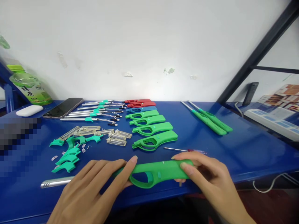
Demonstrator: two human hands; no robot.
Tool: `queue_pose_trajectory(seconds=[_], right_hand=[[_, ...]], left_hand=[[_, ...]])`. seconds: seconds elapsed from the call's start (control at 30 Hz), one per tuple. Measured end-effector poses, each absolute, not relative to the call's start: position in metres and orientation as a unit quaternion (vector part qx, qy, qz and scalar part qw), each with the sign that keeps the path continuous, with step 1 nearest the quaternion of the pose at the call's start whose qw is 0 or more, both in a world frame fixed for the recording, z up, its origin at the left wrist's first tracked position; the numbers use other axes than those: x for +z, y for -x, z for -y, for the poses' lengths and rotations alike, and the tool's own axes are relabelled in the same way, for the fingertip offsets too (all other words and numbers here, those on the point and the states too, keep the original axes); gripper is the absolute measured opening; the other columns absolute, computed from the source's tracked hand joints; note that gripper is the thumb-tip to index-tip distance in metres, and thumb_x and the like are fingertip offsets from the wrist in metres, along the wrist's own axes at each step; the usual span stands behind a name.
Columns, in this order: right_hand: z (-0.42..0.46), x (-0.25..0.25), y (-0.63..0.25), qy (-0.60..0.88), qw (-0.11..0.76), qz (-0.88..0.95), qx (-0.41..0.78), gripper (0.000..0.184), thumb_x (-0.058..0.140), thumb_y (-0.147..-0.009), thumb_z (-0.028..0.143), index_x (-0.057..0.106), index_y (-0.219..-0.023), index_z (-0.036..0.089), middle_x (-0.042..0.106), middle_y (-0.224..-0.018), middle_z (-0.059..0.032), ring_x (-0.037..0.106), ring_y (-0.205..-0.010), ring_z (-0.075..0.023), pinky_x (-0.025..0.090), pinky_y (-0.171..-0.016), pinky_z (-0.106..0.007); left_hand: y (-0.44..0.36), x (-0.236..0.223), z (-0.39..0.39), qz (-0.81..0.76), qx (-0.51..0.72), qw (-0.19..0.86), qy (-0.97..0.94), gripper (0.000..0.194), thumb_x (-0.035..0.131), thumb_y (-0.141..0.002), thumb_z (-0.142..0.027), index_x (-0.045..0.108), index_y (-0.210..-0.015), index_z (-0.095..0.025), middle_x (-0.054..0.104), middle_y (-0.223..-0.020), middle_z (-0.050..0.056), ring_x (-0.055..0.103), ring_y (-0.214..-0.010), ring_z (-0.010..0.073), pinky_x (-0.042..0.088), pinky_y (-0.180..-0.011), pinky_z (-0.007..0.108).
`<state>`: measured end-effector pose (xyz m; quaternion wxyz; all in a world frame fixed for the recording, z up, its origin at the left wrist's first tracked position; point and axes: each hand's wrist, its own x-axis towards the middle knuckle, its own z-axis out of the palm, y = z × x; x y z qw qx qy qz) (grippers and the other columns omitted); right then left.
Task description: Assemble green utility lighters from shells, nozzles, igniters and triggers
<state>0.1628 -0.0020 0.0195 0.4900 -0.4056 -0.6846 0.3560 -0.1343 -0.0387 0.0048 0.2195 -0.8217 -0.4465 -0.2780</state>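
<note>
Both my hands hold one green long-necked lighter (167, 171) level above the front of the blue table. My left hand (98, 183) is closed round its neck end, and a silver metal tube (57, 182) sticks out to the left from behind that hand. My right hand (205, 177) grips the other end of the handle, thumb in front and fingers behind. A teal trigger shows inside the handle's loop. Just behind the right hand lies a screwdriver (176, 149) with a thin shaft, its handle partly hidden by my fingers.
Several lighter shells (156, 140), green, blue and red, lie in a column. To their left are metal tubes with wires (79, 119), clear fuel tanks (116, 142) and teal triggers (66, 167). Two green lighters (207, 121) lie right. A phone (63, 108) and bottle (30, 85) are at back left.
</note>
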Motion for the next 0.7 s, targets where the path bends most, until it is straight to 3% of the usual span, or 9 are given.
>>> queue_pose_trajectory(seconds=[0.2,0.3,0.37,0.47,0.6,0.7], right_hand=[[0.002,0.02,-0.165,0.412,0.468,0.685,0.378,0.027,0.062,-0.104,0.046,0.081,-0.109,0.027,0.078,-0.074,0.0007,0.075,-0.058,-0.0124,0.063,-0.058,-0.016],[0.004,0.017,-0.167,0.414,0.455,0.694,0.374,0.04,0.07,-0.097,0.058,0.077,-0.123,0.028,0.077,-0.078,-0.0005,0.072,-0.061,-0.0131,0.061,-0.057,-0.018],[0.003,0.015,-0.168,0.435,0.438,0.707,0.344,0.044,0.081,-0.087,0.058,0.078,-0.121,0.03,0.08,-0.092,-0.002,0.074,-0.07,-0.0148,0.062,-0.062,-0.019],[0.001,0.014,-0.168,0.471,0.421,0.719,0.288,0.03,0.086,-0.084,0.049,0.081,-0.108,0.033,0.081,-0.101,0.0003,0.075,-0.078,-0.015,0.061,-0.067,-0.019],[0.0,0.016,-0.167,0.473,0.396,0.722,0.314,0.02,0.071,-0.097,0.045,0.078,-0.108,0.03,0.075,-0.079,0.0044,0.064,-0.053,-0.01,0.052,-0.051,-0.018],[0.0,0.018,-0.167,0.467,0.393,0.746,0.266,0.018,0.074,-0.096,0.046,0.076,-0.105,0.031,0.076,-0.083,0.0046,0.071,-0.066,-0.0124,0.056,-0.059,-0.018]], left_hand=[[0.139,-0.001,0.037,0.448,-0.228,0.193,0.842,0.052,0.047,-0.112,-0.037,0.039,-0.164,-0.034,0.077,-0.123,0.003,0.076,-0.102,0.0236,0.057,-0.098,0.041],[0.143,-0.004,0.037,0.449,-0.222,0.17,0.849,0.052,0.045,-0.113,-0.038,0.037,-0.165,-0.031,0.076,-0.126,0.005,0.076,-0.106,0.0234,0.059,-0.096,0.04],[0.145,-0.006,0.037,0.441,-0.224,0.162,0.854,0.052,0.046,-0.113,-0.037,0.039,-0.164,-0.031,0.077,-0.127,0.004,0.076,-0.106,0.0229,0.062,-0.095,0.038],[0.147,-0.01,0.037,0.419,-0.209,0.159,0.869,0.051,0.045,-0.113,-0.033,0.041,-0.163,-0.03,0.074,-0.136,0.003,0.077,-0.11,0.0233,0.063,-0.1,0.04],[0.149,-0.017,0.041,0.433,-0.214,0.158,0.861,0.049,0.044,-0.112,-0.032,0.044,-0.161,-0.028,0.074,-0.137,0.006,0.076,-0.116,0.025,0.063,-0.103,0.04],[0.151,-0.022,0.046,0.435,-0.226,0.172,0.855,0.049,0.045,-0.112,-0.028,0.045,-0.161,-0.027,0.074,-0.137,0.006,0.075,-0.118,0.0259,0.059,-0.108,0.044]])
